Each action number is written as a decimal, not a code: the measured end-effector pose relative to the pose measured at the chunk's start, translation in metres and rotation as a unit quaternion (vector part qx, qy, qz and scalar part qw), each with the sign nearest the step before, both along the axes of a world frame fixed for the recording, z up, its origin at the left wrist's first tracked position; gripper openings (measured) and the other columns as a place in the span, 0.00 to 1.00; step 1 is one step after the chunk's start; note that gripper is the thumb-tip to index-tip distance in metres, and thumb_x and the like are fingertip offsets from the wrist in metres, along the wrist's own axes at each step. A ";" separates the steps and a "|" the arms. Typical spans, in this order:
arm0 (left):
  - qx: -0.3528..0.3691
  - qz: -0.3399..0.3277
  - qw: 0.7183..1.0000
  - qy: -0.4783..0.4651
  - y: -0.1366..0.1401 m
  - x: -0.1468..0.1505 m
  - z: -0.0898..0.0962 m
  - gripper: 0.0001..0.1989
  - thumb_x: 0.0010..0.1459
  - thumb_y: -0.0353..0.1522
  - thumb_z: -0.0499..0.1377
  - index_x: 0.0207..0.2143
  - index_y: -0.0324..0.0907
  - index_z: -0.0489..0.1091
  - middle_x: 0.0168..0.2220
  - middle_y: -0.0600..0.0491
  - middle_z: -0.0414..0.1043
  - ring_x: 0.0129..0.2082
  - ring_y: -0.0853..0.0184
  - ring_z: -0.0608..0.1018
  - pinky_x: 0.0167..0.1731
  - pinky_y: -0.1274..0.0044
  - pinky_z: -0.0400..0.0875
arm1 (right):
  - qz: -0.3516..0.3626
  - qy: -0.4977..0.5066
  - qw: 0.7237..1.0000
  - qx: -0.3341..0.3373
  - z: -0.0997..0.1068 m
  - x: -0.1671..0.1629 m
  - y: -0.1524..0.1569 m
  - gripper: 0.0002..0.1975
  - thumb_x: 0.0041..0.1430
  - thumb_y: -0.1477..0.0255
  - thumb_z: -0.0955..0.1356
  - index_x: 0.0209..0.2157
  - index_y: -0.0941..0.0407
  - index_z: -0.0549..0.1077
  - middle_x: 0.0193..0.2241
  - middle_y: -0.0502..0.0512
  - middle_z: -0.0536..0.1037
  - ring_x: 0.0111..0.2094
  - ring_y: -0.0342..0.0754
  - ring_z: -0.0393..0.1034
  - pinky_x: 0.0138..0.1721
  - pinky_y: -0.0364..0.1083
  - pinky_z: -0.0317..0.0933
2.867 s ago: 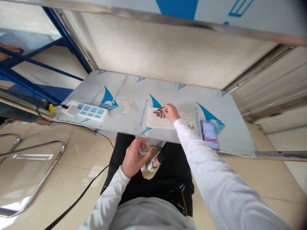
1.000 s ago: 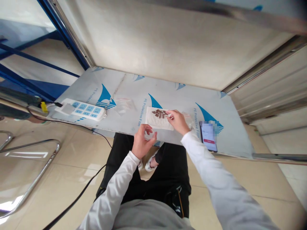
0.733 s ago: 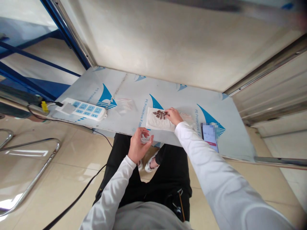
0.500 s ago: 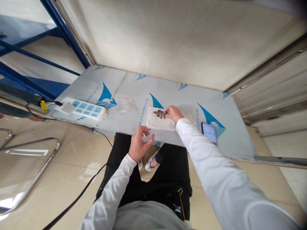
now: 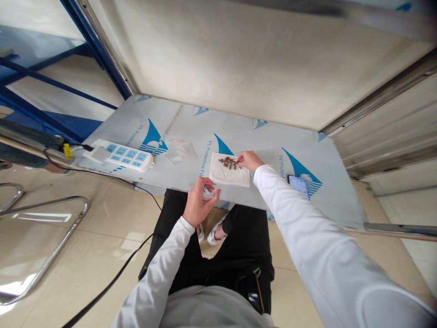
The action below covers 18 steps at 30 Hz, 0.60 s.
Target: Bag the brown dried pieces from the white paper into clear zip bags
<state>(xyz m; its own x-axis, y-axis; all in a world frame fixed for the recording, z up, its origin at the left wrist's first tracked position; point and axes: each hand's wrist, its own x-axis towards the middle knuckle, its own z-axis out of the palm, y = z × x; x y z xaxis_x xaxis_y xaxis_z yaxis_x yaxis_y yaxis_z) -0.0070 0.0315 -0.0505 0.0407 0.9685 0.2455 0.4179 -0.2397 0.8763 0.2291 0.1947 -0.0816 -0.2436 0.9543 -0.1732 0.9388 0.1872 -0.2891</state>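
Note:
Curled fingers of my left hand hold a small clear plastic bag just off the table's near edge; its mouth faces up. My right hand is closed in a pinch at the right side of a pile of small dark-brown oblong pieces. Those pieces lie on a folded white tissue. What sits between the right fingertips is tiny and partly hidden, but it looks like one of the brown pieces.
A white and blue power strip with plugged cables lies at the table's left. Clear plastic bags rest left of the tissue. A phone lies right of my right forearm. The film-covered table meets a pale wall behind.
My right fingertips have shifted slightly rightward, from over the brown pile to its right edge. My left hand stays nearly in place with the bag.

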 end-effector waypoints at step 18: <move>0.005 0.000 1.000 0.001 -0.001 -0.001 0.001 0.12 0.52 0.34 0.61 0.37 0.42 0.63 0.28 0.56 0.70 0.28 0.71 0.74 0.34 0.79 0.68 | -0.079 0.080 0.989 0.098 0.036 -0.014 -0.048 0.09 0.58 0.75 0.66 0.39 0.59 0.77 0.37 0.59 0.81 0.34 0.46 0.74 0.39 0.43 0.65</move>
<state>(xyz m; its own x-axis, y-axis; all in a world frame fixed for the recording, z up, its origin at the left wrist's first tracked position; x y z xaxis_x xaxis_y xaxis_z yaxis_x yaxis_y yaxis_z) -0.0075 0.0306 -0.0497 0.0408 0.9658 0.2561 0.4190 -0.2492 0.8731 0.2155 0.1470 -0.0459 -0.0984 0.9940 0.0477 0.9057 0.1093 -0.4095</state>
